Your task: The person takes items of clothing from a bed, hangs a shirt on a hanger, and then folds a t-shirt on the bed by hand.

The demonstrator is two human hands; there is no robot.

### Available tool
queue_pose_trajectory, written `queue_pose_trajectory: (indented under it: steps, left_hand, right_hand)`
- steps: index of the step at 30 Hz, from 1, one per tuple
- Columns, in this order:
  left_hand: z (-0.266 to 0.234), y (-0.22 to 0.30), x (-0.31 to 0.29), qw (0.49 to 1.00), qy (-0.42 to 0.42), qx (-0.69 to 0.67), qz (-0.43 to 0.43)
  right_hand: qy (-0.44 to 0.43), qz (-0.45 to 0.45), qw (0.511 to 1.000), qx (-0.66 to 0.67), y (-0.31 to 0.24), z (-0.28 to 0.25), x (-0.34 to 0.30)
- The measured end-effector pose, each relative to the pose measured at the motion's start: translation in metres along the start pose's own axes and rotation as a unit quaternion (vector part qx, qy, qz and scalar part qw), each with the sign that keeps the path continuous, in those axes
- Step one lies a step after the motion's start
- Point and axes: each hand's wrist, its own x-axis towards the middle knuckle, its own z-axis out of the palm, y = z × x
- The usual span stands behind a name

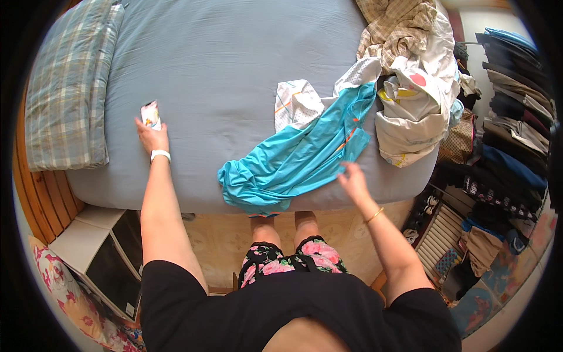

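Note:
My left hand is closed round a smartphone with a lit, colourful screen, just above the bed. A turquoise shirt with white patterned parts and orange lines lies crumpled across the bed's near side, its lower end hanging over the edge. Beside the shirt's right edge is my right hand, its fingers loosely bent and apart, with nothing visible in them. The fingertips are slightly blurred, and I cannot tell whether they touch the cloth.
The bed has a grey-blue sheet and a plaid pillow at left. White printed bedding and a beige checked cloth are heaped at right. Folded clothes fill a rack further right. A white cabinet stands lower left.

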Motion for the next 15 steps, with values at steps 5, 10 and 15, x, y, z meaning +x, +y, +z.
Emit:
queue_pose_trajectory:
  steps: [5, 10, 15]
  left_hand:
    - [0.023, 0.038, -0.006, 0.995, 0.003, -0.044, 0.092]
    - [0.0, 0.029, -0.086, 0.985, 0.019, -0.159, 0.069]
    - [-0.022, -0.03, -0.302, 0.959, -0.163, -0.196, -0.12]
  right_hand:
    - [0.134, -0.04, 0.975, -0.172, 0.07, -0.033, 0.096]
    - [0.005, 0.072, 0.987, -0.143, 0.027, -0.057, 0.109]
    - [0.03, 0.059, 0.997, -0.026, 0.033, -0.091, 0.039]
